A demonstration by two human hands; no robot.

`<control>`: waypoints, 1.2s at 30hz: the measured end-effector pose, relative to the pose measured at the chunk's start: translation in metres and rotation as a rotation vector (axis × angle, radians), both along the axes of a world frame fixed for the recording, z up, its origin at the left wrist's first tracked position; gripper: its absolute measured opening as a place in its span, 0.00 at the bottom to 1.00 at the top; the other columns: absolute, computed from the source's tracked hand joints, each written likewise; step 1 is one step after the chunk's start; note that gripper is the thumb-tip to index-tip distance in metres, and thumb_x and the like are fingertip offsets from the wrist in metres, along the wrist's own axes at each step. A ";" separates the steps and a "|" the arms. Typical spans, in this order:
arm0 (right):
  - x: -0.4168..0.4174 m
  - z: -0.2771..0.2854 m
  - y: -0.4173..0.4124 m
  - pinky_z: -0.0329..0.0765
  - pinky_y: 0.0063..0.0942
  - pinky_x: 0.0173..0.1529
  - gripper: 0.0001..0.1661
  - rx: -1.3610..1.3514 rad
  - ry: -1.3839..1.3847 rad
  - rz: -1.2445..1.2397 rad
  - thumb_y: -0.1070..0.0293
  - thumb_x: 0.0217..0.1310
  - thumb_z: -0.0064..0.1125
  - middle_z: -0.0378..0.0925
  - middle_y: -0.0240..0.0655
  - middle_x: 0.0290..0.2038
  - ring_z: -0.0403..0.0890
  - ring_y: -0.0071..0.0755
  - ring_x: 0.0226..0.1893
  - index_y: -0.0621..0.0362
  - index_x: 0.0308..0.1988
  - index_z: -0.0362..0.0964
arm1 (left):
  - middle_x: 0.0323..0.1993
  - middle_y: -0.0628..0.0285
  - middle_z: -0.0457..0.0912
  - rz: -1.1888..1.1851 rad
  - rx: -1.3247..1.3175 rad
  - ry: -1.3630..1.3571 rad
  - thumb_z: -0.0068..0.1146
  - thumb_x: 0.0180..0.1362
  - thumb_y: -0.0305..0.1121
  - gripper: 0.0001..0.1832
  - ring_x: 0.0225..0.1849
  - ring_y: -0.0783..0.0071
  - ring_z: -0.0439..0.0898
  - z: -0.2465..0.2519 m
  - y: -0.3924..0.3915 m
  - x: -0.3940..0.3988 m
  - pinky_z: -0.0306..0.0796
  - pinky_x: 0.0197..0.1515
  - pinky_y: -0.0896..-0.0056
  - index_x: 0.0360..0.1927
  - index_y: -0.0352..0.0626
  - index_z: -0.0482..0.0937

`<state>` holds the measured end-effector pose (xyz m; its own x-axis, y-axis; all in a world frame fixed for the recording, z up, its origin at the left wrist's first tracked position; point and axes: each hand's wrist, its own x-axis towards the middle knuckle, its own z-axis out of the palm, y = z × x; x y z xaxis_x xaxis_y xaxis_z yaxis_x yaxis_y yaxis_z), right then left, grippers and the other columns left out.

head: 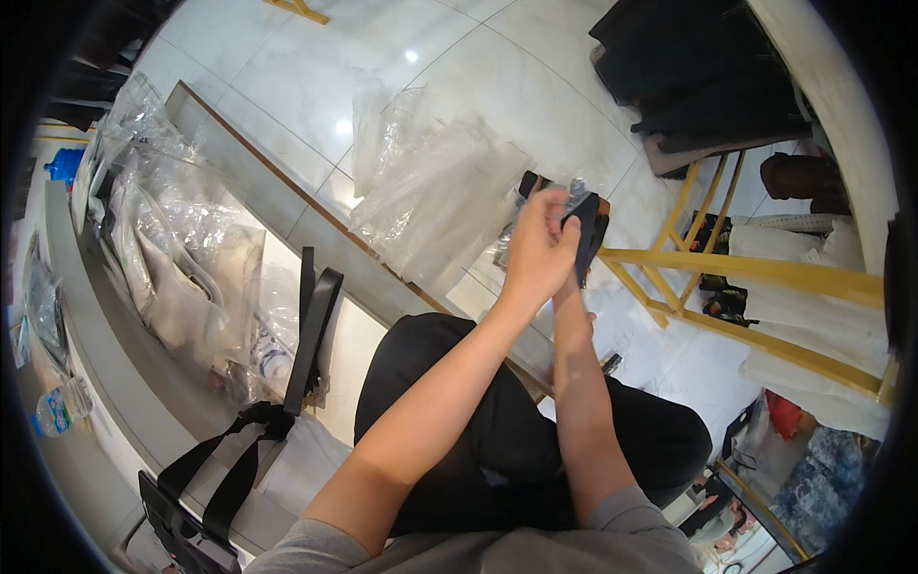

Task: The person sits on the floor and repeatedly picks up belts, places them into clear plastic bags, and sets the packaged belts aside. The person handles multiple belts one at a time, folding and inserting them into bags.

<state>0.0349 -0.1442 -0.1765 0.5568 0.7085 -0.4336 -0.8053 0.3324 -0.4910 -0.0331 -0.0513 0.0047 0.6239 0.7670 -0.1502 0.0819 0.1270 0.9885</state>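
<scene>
My left hand point(541, 240) is raised over the floor in front of my knees, fingers curled and thumb against a bundle of dark straps point(589, 233). The straps look like belts, with brown on some edges, and one dark end shows beyond my fingers. Clear plastic film point(576, 188) clings about the bundle. My right forearm point(577, 359) reaches up beneath the left hand. Most of my right hand is hidden behind the left hand and the straps, so its grip does not show. Crumpled clear plastic bags point(445, 194) lie on the floor just beyond.
Left of my knees, an open drawer or low bin point(251, 154) holds plastic-wrapped goods point(179, 273). Across its near part lies a black strap point(312, 337). A yellow metal rack point(746, 273) stands at right, beside hanging dark garments point(703, 72). A plastic bottle point(54, 412) is far left.
</scene>
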 end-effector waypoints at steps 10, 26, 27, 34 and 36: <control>-0.041 -0.051 0.086 0.68 0.32 0.50 0.27 -0.475 0.067 0.218 0.58 0.63 0.58 0.72 0.35 0.53 0.70 0.32 0.54 0.48 0.58 0.60 | 0.21 0.62 0.77 -0.481 0.080 0.033 0.55 0.58 0.30 0.11 0.22 0.75 0.75 0.000 -0.007 -0.010 0.69 0.31 0.73 0.44 0.39 0.75; 0.100 0.111 -0.131 0.73 0.23 0.39 0.29 -0.846 -0.915 1.151 0.49 0.60 0.58 0.79 0.31 0.37 0.77 0.22 0.37 0.53 0.55 0.68 | 0.40 0.46 0.81 -0.878 0.349 0.478 0.54 0.57 0.40 0.24 0.43 0.51 0.80 -0.022 -0.002 -0.028 0.73 0.45 0.58 0.54 0.39 0.72; 0.103 0.133 -0.157 0.73 0.23 0.39 0.28 -0.880 -0.872 1.153 0.48 0.61 0.57 0.79 0.31 0.38 0.78 0.22 0.37 0.51 0.55 0.69 | 0.40 0.46 0.81 -0.889 0.349 0.467 0.54 0.57 0.41 0.23 0.43 0.52 0.80 -0.025 -0.003 -0.028 0.72 0.45 0.60 0.54 0.39 0.72; 0.065 0.125 -0.413 0.74 0.22 0.34 0.21 -1.230 -0.828 0.238 0.56 0.60 0.59 0.80 0.35 0.31 0.80 0.25 0.31 0.60 0.47 0.72 | 0.40 0.50 0.81 -0.970 0.484 0.367 0.52 0.59 0.42 0.21 0.40 0.58 0.81 -0.027 -0.022 -0.019 0.72 0.44 0.62 0.52 0.41 0.73; 0.017 0.063 -0.486 0.76 0.24 0.33 0.15 -1.194 -0.775 -0.060 0.61 0.58 0.59 0.81 0.35 0.28 0.81 0.26 0.28 0.58 0.42 0.75 | 0.37 0.51 0.82 -0.999 0.460 0.371 0.52 0.60 0.40 0.19 0.39 0.59 0.81 -0.024 -0.029 -0.023 0.72 0.42 0.64 0.51 0.40 0.74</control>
